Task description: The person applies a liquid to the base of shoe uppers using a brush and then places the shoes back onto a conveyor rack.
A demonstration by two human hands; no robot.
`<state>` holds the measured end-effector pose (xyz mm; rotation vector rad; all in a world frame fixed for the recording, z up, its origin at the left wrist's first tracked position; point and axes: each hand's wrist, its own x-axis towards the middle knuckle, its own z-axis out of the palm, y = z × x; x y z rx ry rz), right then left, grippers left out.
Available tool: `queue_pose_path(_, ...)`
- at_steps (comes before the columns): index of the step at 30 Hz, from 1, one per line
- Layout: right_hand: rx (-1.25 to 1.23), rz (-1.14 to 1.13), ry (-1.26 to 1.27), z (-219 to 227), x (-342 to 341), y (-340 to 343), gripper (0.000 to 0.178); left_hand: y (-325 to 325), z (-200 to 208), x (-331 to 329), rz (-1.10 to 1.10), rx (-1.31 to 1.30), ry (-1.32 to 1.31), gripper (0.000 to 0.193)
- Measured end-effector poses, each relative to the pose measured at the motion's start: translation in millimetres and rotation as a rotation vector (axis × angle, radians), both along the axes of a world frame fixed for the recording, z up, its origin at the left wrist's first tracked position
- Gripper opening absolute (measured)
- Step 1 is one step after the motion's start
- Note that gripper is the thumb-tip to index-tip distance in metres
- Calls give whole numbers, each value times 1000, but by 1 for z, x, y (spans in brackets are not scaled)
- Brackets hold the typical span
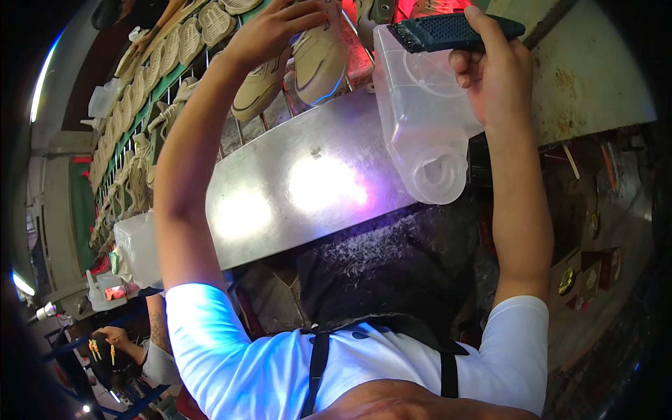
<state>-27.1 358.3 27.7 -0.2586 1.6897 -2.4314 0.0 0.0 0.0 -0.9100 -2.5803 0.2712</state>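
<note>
My left hand (280, 28) reaches to the far side, its fingers closed over the upper part of a beige sneaker (321, 66) on the rack. Another beige sneaker (259, 87) lies just left of it, partly behind my forearm. In my right hand (500, 77) is a brush (455, 33) with a dark green handle, gripped between thumb and fingers. Its dark bristles point left, above a translucent plastic jug (420, 105) with a round spout turned toward me. The jug stands at the right end of a metal ledge.
The shiny metal ledge (280, 189) runs between me and the rack of rods. Rows of beige soles (189, 42) and shoes line the rack at left. A whitish plastic container (138, 245) stands by my left elbow. Another person's hand (115, 336) shows at lower left.
</note>
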Motion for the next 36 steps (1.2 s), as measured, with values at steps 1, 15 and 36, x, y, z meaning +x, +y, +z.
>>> queue_pose_path(1,8,11,-18,-3,0,3,23,-2,-5,-13,-40,-48,-21,50)
queue_pose_path(15,49,-132,62,8,7,-11,20,-6,-74,-80,162,-412,-55,56)
queue_pose_path(36,-38,118,102,-3,-13,-2,21,210,-96,298,-155,1062,-774,58)
